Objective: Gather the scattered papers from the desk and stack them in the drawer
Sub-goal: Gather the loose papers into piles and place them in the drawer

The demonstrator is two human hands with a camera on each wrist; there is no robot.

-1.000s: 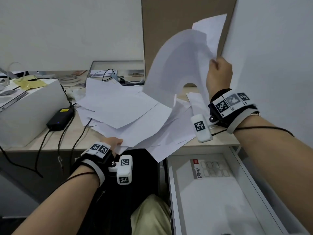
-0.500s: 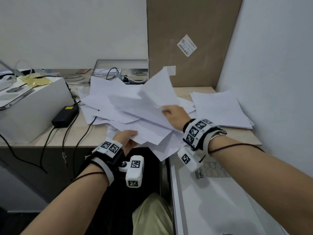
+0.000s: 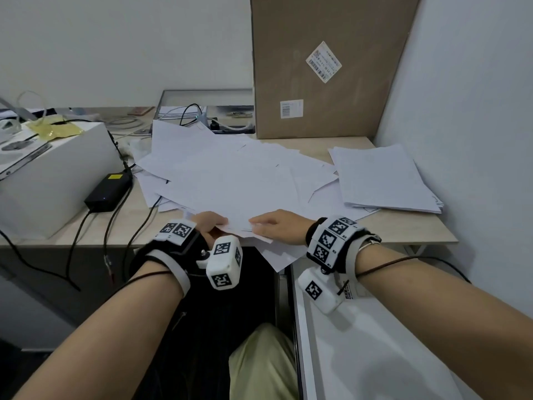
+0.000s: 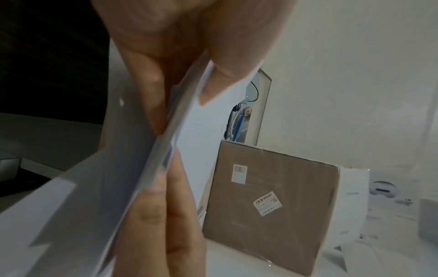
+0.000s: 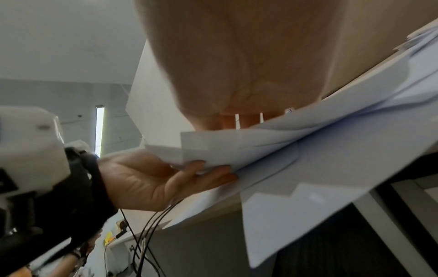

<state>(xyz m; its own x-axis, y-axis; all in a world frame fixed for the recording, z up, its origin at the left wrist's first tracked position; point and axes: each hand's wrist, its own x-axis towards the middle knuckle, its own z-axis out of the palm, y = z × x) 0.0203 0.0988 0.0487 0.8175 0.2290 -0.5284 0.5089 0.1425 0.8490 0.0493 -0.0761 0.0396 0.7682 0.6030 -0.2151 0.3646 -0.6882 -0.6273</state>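
Since lifted, papers (image 3: 230,180) flat, right hand (image 3: 274,226) lowered

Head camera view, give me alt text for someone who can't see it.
A person's left hand pinches the near edge of scattered white paper sheets on a light wooden desk, with the right hand flat on top. A neater white paper stack lies to the right, a tall brown cardboard box behind.

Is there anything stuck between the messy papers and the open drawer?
Nothing visible. The papers overhang the desk edge right beside the open drawer. The left hand pinches their near edge and the right hand rests on them.
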